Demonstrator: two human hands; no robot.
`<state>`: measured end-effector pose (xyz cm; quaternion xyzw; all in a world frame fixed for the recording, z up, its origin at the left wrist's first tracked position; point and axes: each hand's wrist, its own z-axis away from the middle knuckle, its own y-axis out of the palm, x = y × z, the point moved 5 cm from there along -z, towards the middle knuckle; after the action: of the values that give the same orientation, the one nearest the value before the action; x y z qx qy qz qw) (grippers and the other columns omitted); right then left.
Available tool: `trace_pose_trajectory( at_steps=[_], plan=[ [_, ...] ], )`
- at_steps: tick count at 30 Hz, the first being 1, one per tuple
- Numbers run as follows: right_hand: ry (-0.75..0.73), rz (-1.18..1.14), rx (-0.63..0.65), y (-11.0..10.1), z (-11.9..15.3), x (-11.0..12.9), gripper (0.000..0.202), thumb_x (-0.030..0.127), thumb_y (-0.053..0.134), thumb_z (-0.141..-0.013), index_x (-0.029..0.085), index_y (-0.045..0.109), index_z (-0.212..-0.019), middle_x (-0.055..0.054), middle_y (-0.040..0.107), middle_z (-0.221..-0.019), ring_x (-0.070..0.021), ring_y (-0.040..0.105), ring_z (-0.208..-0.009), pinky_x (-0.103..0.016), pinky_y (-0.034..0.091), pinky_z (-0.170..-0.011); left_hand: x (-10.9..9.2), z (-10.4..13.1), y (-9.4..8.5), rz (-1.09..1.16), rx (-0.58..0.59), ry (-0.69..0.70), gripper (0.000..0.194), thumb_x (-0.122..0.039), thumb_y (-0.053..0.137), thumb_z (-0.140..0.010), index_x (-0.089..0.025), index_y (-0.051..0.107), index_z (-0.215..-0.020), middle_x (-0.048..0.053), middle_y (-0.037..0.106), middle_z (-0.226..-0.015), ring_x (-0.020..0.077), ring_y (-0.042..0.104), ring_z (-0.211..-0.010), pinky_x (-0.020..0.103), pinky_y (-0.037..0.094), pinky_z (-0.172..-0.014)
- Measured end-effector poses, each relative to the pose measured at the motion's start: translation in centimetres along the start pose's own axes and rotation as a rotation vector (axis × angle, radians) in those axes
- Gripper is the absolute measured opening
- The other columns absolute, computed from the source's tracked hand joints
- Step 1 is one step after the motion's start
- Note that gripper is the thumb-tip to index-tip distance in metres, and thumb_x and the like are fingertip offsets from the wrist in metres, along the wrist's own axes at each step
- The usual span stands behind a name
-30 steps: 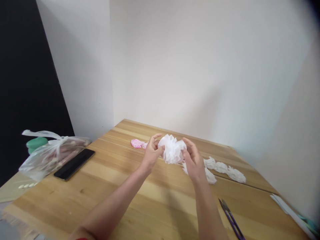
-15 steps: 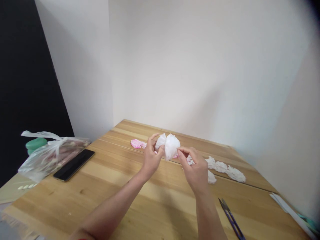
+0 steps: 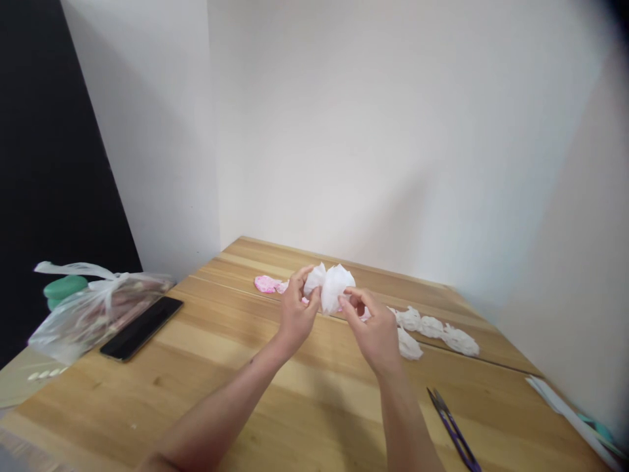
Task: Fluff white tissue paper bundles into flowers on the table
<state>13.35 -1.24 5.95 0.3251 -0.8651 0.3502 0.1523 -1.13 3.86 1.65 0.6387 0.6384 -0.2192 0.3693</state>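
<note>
A white tissue-paper flower (image 3: 337, 288), gathered in the middle with two puffed halves, is held up above the table. My left hand (image 3: 299, 307) grips its left half between thumb and fingers. At its right side, the thumb and fingertips of my right hand (image 3: 368, 320) pinch the thin paper edge. Behind my hands lie a pink crumpled paper piece (image 3: 266, 284) and other pink bits, partly hidden. To the right of my right hand rest several white crumpled paper pieces (image 3: 431, 326) in a row, with one more white piece (image 3: 409, 345) nearer me.
Purple-handled thread snips (image 3: 455, 429) lie at the front right of the wooden table (image 3: 236, 406). A black phone (image 3: 142, 328) sits at the left edge beside a tied plastic bag (image 3: 105, 305) and a green lid (image 3: 65, 287). White strips (image 3: 565, 410) lie along the right edge. Walls stand behind.
My right hand has moved slightly left, closer in on the flower's right half, and its fingers have curled more. My left hand keeps its hold. The view has shifted a little.
</note>
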Motion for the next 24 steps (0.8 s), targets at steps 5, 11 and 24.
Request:
trace_pose_trajectory(
  at_steps=[5, 11, 24],
  plan=[
    [0.018, 0.015, 0.014, 0.1, -0.1, -0.2, 0.023, 0.04, 0.058, -0.082, 0.021, 0.064, -0.091, 0.002, 0.058, -0.067, -0.0133, 0.051, -0.063, -0.026, 0.041, -0.064, 0.1, 0.1, 0.0, -0.022, 0.008, 0.015, 0.037, -0.02, 0.055, -0.084, -0.019, 0.048, -0.121, 0.011, 0.057, -0.12, 0.0186, 0.057, -0.108, 0.031, 0.048, -0.088],
    [0.082, -0.054, -0.147, -1.8, 0.2, 0.4, 0.021, 0.036, 0.056, -0.083, 0.02, 0.065, -0.092, 0.003, 0.055, -0.063, -0.0115, 0.049, -0.059, -0.023, 0.041, -0.061, 0.2, 0.1, -0.2, -0.034, 0.003, 0.01, 0.038, -0.02, 0.055, -0.084, -0.02, 0.047, -0.121, 0.011, 0.056, -0.123, 0.0192, 0.056, -0.111, 0.032, 0.047, -0.09],
    [0.147, -0.079, 0.033, 0.1, 0.1, -0.6, 0.026, 0.042, 0.057, -0.082, 0.02, 0.067, -0.092, 0.004, 0.052, -0.058, -0.0113, 0.049, -0.054, -0.023, 0.039, -0.057, -0.2, 0.3, 0.3, -0.035, 0.028, -0.01, 0.037, -0.023, 0.055, -0.085, -0.019, 0.049, -0.122, 0.011, 0.057, -0.12, 0.0188, 0.058, -0.105, 0.03, 0.048, -0.086]
  ],
)
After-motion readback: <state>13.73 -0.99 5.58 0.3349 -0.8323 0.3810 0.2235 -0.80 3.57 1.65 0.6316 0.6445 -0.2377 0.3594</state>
